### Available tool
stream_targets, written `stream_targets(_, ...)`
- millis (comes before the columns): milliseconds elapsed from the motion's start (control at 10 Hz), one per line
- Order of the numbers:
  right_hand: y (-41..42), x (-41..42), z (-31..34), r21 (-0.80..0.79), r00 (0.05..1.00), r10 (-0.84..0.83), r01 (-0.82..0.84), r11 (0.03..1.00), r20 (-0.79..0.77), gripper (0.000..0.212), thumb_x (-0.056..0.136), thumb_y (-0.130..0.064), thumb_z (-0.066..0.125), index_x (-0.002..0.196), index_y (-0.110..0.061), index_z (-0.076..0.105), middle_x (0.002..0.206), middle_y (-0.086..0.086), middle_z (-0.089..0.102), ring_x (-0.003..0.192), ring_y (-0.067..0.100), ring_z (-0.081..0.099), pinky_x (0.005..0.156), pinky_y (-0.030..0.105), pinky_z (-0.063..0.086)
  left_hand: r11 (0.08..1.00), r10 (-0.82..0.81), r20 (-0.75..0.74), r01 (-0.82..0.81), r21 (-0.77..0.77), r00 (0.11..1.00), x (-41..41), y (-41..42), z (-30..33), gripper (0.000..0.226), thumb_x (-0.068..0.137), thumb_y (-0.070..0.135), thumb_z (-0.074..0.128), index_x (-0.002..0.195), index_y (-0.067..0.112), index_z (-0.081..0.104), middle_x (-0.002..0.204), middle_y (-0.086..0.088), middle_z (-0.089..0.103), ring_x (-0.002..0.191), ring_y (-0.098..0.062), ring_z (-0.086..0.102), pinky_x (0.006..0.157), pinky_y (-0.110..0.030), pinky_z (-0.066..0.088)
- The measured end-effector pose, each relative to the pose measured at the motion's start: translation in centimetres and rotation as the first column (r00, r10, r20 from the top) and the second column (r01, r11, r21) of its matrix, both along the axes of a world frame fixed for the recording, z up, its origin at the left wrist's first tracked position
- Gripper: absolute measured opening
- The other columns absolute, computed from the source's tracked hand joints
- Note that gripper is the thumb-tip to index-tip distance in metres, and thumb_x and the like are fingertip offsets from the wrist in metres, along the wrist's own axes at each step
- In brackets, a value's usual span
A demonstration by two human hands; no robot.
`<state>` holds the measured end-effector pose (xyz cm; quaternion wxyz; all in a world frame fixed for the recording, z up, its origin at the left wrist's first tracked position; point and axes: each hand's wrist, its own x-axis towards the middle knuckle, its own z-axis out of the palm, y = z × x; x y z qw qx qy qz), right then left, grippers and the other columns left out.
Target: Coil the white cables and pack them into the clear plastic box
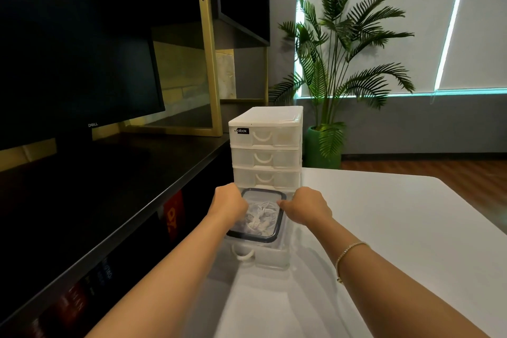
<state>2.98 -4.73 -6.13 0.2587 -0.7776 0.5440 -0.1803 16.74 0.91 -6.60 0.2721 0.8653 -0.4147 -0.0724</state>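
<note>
The clear plastic box (267, 239) with a dark-rimmed lid sits in a pulled-out drawer (271, 256) at the foot of a white drawer tower. White cables (263, 214) show coiled inside through the lid. My left hand (229, 204) grips the box's left edge, fingers curled over the rim. On the right edge, my right hand (306, 207) holds the box the same way. The fingertips of both hands are hidden behind the box.
The white drawer tower (266, 151) stands on the white table (384, 228) just behind the box. A black shelf unit (109, 186) with a dark monitor (76, 77) runs along the left. A potted palm (343, 63) stands beyond the table.
</note>
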Motion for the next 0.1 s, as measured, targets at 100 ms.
stream_targets(100,1.2,-1.15,0.94,0.05,0.999,0.027,-0.025,0.998,-0.041,0.034,0.088,-0.039,0.059,0.106,-0.01,0.056,0.094,0.006,0.055,0.085,0.021,0.056,0.074,0.029,0.05,1.0,-0.015,-0.012,0.015,-0.004,1.0,-1.06,1.17,1.12,0.029,0.092,0.009,0.051,0.121,0.005,0.054,0.119,-0.013,0.056,0.101,-0.026,0.057,0.075,-0.029,0.044)
